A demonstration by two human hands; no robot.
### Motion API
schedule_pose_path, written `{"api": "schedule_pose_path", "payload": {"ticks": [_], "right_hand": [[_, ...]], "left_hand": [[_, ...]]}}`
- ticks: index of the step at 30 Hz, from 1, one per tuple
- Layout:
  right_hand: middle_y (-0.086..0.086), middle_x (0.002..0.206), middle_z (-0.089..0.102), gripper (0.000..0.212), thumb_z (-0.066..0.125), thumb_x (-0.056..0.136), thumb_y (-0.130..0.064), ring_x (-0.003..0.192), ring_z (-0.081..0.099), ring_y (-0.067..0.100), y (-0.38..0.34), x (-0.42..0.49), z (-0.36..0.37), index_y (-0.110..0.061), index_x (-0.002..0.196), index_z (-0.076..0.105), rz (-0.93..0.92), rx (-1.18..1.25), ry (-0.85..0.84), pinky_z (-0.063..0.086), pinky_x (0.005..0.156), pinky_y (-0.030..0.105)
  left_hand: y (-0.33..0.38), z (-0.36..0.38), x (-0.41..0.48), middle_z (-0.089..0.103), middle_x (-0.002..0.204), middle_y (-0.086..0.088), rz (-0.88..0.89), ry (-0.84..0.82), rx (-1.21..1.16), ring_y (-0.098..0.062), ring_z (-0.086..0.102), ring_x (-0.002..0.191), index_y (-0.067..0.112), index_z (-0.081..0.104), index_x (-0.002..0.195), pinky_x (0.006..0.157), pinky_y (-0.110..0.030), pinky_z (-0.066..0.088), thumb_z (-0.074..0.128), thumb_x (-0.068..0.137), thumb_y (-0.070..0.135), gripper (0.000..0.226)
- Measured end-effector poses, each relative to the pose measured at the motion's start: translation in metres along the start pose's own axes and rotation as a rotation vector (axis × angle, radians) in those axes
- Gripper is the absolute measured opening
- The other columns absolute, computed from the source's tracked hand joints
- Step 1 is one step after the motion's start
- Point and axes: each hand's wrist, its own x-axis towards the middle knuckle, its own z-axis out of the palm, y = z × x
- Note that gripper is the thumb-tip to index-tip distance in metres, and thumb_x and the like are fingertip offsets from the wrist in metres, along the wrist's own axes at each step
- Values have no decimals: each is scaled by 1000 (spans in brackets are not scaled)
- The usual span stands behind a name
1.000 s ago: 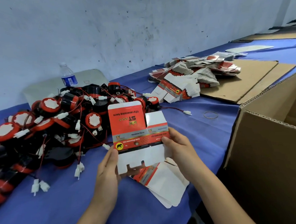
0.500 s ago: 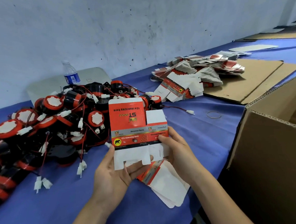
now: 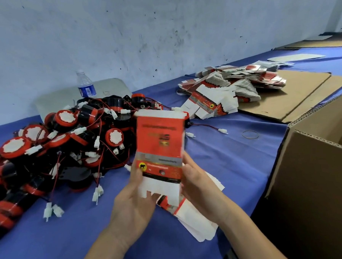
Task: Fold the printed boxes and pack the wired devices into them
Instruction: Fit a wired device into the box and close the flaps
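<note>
Pale blue-white wall (image 3: 161, 30) seen along far side, marked by dark scuffs and specks. Long surface (image 3: 237, 155) covered in blue cloth, set against wall and run toward right. Flat brown cardboard sheets (image 3: 295, 95) laid on cloth at right, more cardboard (image 3: 320, 43) seen at far end. Grey panel (image 3: 65, 99) leaned at wall base. Light even and diffuse; no source seen. Floor hidden.

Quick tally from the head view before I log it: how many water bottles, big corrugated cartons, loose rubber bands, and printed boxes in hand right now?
Water bottle: 1
Corrugated carton: 1
Rubber band: 1
Printed box held between left hand and right hand: 1
Total: 4
</note>
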Motion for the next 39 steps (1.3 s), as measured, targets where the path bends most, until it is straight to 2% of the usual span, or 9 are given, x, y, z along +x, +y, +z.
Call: {"api": "schedule_pose_path", "payload": {"ticks": [6, 10, 13, 16, 21, 25, 31, 35, 39], "right_hand": [[2, 140, 54, 54, 64, 88, -46, 133, 48, 24, 7, -2, 14, -26, 137, 52, -29, -48, -45, 32, 114, 49], [9, 139, 55, 46, 57, 93, -42, 130, 50, 29, 6, -3, 10, -21, 134, 55, 68, 196, -24, 30, 114, 51], [12, 133, 59, 50, 61, 87, -46, 126, 54, 32, 6, 0, 4, -19, 129, 60, 115, 250, 89, 32, 113, 53], [17, 129, 62, 55, 61, 84, -47, 119, 59, 35, 3, 3, -1, -13, 128, 60, 119, 368, 165, 46, 101, 48], [12, 102, 73, 47, 60, 81, -34, 86, 72, 26, -6, 3, -18, -10, 121, 59, 115, 424, 322, 57, 63, 33], [10, 86, 73, 41, 63, 69, -24, 70, 70, 22, -10, -1, -22, -9, 108, 63, 219, 403, 263, 54, 56, 27], [13, 124, 65, 58, 66, 84, -49, 108, 65, 27, -3, -3, -20, -19, 132, 58, 351, 343, 132, 55, 80, 34], [1, 116, 65, 77, 51, 74, -76, 75, 69, 15, -8, 3, -17, -24, 131, 57, 310, 277, 240, 51, 52, 27], [2, 83, 68, 57, 55, 73, -67, 72, 60, 30, -2, 3, -6, -14, 92, 56, 139, -11, 372, 42, 48, 24]], "left_hand": [[-12, -5, 1, 45, 125, 33, 328, 39, 803, 6, 44, 117, 62, 13, 140, 99, -15, 34, 49, 72, 68, 77], [-16, -10, 0, 30, 134, 46, 369, 142, 917, 0, 25, 139, 73, -1, 135, 116, -46, 25, 56, 63, 76, 91], [-15, -6, 1, 26, 142, 39, 377, 168, 910, 1, 21, 140, 73, 0, 135, 114, -38, 29, 54, 61, 81, 91], [-16, -4, -3, 28, 135, 44, 434, 115, 845, 11, 40, 124, 69, 16, 137, 91, -6, 38, 50, 74, 70, 71], [-19, -8, -5, 55, 124, 26, 507, 80, 712, -11, 60, 106, 59, 41, 132, 87, -23, 48, 43, 92, 43, 43], [-15, -15, 2, 33, 146, 17, 665, 86, 1067, -2, 39, 131, 54, 24, 144, 94, -5, 36, 57, 91, 1, 81], [-15, -20, 5, 12, 158, 3, 856, -101, 1427, -22, 15, 147, 37, 13, 148, 104, -62, 34, 60, 83, 43, 81], [-11, -12, 1, 39, 142, 31, 894, -24, 1177, 3, 39, 132, 42, 40, 130, 97, -29, 43, 60, 74, 35, 60], [-12, -12, 1, 48, 109, 44, 783, 448, 968, 19, 48, 98, 71, 34, 104, 72, -16, 42, 89, 54, 38, 82]]}}
